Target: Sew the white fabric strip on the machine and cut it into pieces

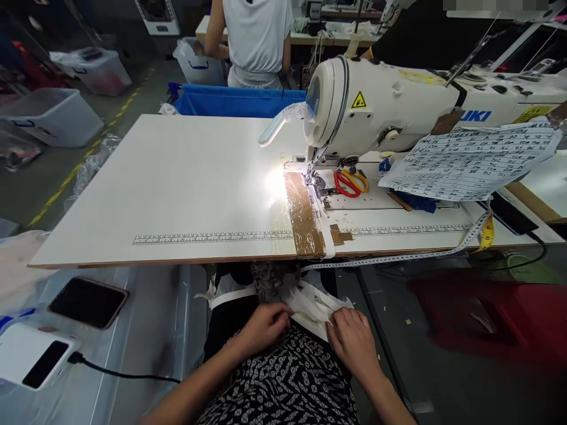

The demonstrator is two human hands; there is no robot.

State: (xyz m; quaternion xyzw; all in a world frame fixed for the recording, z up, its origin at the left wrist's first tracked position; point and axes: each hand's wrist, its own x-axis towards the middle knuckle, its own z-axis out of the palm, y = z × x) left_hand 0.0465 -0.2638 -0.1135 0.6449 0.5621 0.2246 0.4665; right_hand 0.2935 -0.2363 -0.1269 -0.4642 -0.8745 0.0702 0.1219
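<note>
White fabric pieces (314,304) lie bunched on my lap, below the table's front edge. My left hand (268,323) has its fingers closed at the left end of the fabric. At the other end, my right hand (352,336) grips the fabric between thumb and curled fingers. Ahead of them stands a sewing machine (398,100), its lamp lit by the needle. A narrow white strip (326,233) runs from the needle area down over the table edge. Red and orange-handled scissors (351,183) rest on the machine bed.
A tape measure (398,258) hangs along the front edge of the white table (199,177). Printed paper (473,159) leans at the right. A phone (88,302) and a white device with a cable (38,357) lie at left. Another person (257,41) is beyond the table.
</note>
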